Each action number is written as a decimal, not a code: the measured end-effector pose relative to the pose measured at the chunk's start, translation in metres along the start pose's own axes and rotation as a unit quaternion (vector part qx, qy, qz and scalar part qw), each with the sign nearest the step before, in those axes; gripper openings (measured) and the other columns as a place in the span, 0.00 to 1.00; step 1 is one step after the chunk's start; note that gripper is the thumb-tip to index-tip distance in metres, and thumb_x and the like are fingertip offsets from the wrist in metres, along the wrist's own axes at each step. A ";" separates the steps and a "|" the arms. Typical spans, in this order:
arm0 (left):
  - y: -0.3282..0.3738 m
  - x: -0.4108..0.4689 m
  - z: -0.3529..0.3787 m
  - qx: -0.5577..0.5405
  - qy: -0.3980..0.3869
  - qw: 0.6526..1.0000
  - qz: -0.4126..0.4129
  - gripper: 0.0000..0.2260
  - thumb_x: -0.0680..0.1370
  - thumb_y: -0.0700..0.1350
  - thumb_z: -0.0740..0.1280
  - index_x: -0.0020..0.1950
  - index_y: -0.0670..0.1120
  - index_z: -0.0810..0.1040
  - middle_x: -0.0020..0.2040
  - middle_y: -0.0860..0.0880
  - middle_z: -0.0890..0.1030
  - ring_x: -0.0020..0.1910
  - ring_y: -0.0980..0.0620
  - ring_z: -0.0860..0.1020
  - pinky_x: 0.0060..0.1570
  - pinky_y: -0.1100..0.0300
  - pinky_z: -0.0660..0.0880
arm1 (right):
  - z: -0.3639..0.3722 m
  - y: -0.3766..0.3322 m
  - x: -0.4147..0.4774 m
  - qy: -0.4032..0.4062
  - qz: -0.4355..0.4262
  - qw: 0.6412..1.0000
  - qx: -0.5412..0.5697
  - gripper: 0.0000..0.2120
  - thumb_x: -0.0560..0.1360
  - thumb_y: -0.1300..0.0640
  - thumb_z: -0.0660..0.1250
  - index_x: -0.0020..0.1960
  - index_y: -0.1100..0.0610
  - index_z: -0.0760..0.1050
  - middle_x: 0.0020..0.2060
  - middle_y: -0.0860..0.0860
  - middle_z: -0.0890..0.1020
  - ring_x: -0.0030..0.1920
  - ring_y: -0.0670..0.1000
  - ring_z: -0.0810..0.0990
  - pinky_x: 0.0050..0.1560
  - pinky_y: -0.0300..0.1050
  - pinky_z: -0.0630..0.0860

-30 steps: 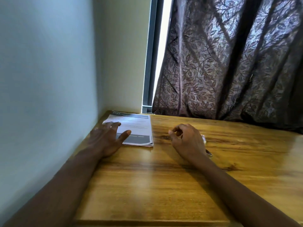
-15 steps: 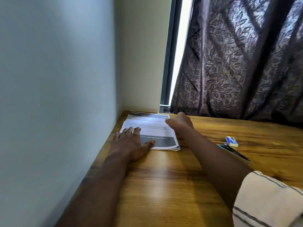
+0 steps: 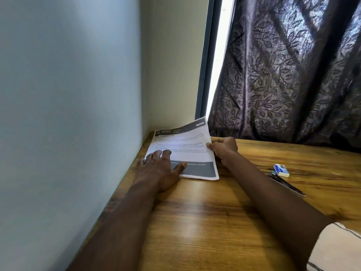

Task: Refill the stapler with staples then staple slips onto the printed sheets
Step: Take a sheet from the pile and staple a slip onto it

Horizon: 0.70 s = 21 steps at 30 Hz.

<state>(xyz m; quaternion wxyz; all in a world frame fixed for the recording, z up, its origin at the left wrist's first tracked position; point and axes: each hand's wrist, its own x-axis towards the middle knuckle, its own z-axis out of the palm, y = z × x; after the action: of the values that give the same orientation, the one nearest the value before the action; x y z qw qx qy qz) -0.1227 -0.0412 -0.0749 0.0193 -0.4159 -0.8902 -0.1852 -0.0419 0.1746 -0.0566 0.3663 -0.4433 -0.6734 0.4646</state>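
A stack of printed sheets [image 3: 187,145] with dark bands at top and bottom lies in the table's far left corner. My left hand [image 3: 160,169] rests flat on its near left part, fingers straight. My right hand [image 3: 223,148] grips the stack's right edge, and the far right corner of the top sheets is lifted off the table. To the right lie a small blue and white staple box [image 3: 281,170] and a dark stapler [image 3: 287,185] with a blue tip, both apart from my hands.
The wooden table [image 3: 205,222] meets a pale wall [image 3: 68,114] on the left. A dark patterned curtain [image 3: 289,71] hangs behind the table, with a window frame beside it. My striped sleeve [image 3: 336,249] shows at bottom right.
My right hand left the stapler's spot, reached across to the stack's right edge and now lifts its far right corner. My left hand slid further onto the sheets. The view turned left.
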 end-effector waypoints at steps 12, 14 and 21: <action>0.003 0.007 -0.001 -0.110 0.192 0.975 0.011 0.30 0.79 0.66 0.60 0.77 0.54 0.61 0.76 0.49 0.68 0.73 0.43 0.69 0.70 0.40 0.65 | -0.048 -0.005 -0.027 -0.023 -0.148 0.953 0.263 0.04 0.77 0.61 0.72 0.48 0.55 0.78 0.43 0.53 0.85 0.45 0.54 0.84 0.48 0.51 0.84; 0.008 0.007 -0.002 -0.167 0.236 0.957 0.035 0.30 0.79 0.62 0.64 0.78 0.53 0.60 0.75 0.49 0.70 0.71 0.44 0.71 0.69 0.43 0.65 | -0.066 -0.006 -0.039 -0.033 -0.180 0.942 0.283 0.06 0.76 0.62 0.72 0.52 0.55 0.78 0.44 0.52 0.86 0.44 0.51 0.85 0.44 0.45 0.84; 0.013 0.005 -0.003 -0.338 0.229 0.904 0.128 0.28 0.77 0.45 0.74 0.73 0.55 0.67 0.66 0.51 0.80 0.56 0.53 0.81 0.47 0.74 0.75 | -0.099 0.009 -0.065 -0.054 -0.198 0.930 0.306 0.11 0.79 0.66 0.66 0.57 0.55 0.82 0.55 0.54 0.85 0.56 0.56 0.84 0.53 0.49 0.83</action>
<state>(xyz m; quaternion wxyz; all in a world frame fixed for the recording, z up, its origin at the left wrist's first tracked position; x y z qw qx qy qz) -0.1163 -0.0308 -0.0673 0.1040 -0.4537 -0.6844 -0.5612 0.0721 0.1451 -0.0409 0.5319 -0.1419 -0.5911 0.5896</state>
